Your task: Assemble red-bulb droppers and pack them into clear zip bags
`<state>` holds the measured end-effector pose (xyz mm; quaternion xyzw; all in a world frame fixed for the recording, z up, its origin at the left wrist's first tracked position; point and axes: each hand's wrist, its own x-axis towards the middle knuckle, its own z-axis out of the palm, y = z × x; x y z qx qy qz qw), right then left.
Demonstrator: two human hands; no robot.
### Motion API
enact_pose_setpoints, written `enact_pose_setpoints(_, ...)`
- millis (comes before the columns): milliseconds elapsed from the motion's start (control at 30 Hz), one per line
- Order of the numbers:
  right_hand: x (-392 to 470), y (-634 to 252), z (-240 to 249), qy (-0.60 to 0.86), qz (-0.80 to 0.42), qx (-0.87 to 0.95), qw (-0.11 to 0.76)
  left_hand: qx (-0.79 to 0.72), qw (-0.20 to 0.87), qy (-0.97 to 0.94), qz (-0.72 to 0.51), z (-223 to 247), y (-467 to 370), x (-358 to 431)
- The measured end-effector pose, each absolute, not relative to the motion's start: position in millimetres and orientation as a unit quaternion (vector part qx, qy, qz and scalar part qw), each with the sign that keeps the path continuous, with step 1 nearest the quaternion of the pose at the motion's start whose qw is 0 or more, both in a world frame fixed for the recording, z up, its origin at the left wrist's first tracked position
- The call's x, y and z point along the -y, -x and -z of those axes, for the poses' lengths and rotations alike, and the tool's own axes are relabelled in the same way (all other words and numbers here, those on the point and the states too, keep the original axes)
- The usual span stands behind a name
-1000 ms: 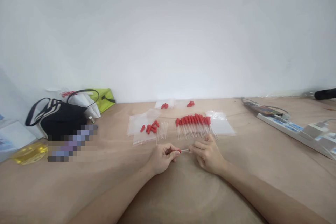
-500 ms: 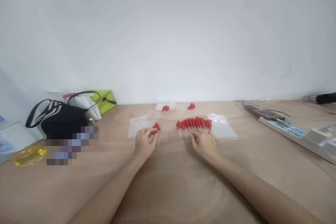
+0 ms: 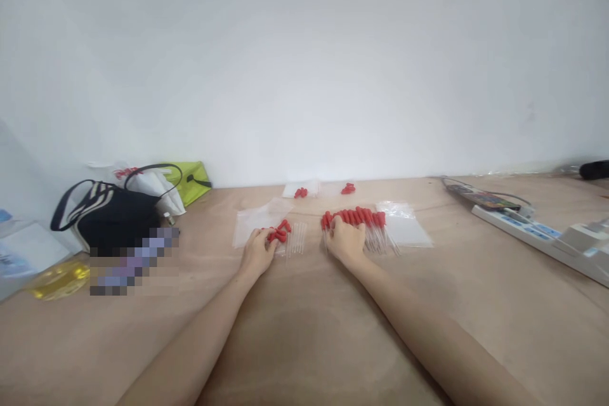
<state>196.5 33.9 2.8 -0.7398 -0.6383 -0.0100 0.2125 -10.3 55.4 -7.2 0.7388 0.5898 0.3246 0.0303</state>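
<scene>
My left hand (image 3: 258,252) rests at the left with curled fingers closed at a small pile of loose red rubber bulbs (image 3: 280,233); the fingertips are partly hidden. Just right of the pile lie several bare glass tubes (image 3: 298,238), side by side. My right hand (image 3: 347,239) reaches over the left end of a row of glass droppers with red bulbs (image 3: 365,216). Its fingers are bent and closed around a dropper at that end, whose tube is mostly covered by the hand.
Clear plastic bags (image 3: 257,219) lie behind my left hand, and more bags (image 3: 406,225) right of the row. Two small heaps of red bulbs (image 3: 301,193) sit on bags near the wall. A black bag (image 3: 114,219) and yellow bottle (image 3: 59,280) stand left; a power strip (image 3: 518,225) lies right.
My right hand has moved left and forward to the left end of the dropper row. My left hand has drawn slightly back, showing more of the loose red bulbs.
</scene>
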Motion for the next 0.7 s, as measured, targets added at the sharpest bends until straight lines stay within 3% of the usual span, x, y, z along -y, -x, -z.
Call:
enact_pose_setpoints(267,-30.9,-169.0,-10.2,0.687,-0.001,0.685,0.241,-0.584,0.025,-0.728,-0.358,14.3,11.3,-59.4)
enact_pose_setpoints(700,-43.9,-137.3,-12.7,0.711,-0.079,0.674,0.184,-0.582,-0.024,-0.714,-0.388,17.5,9.6,-58.9)
